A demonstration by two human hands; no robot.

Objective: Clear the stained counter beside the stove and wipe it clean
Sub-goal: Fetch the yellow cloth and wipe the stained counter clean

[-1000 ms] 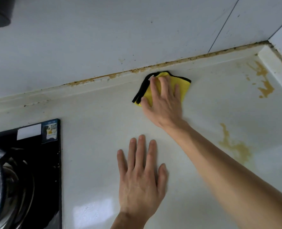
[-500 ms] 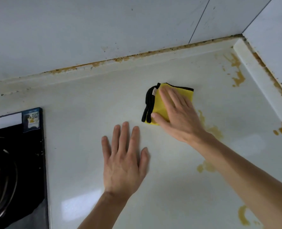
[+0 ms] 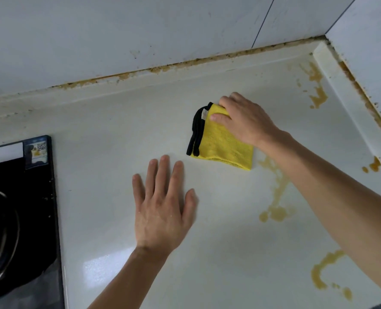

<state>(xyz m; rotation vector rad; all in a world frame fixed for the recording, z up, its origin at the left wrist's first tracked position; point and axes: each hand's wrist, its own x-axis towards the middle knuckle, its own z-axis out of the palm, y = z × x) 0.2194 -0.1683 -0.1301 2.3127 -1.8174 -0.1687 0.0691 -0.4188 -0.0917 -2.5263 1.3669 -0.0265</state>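
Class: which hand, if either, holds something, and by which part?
The right hand presses the cloth at its far corner. The left hand lies flat, empty.

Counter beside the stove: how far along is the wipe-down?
Done: the counter holds no items, and its stove side looks clean. In hand: the right hand presses the yellow cloth flat; the left hand braces, palm down. Left: brown stains near the cloth, in the corner and nearest the camera.
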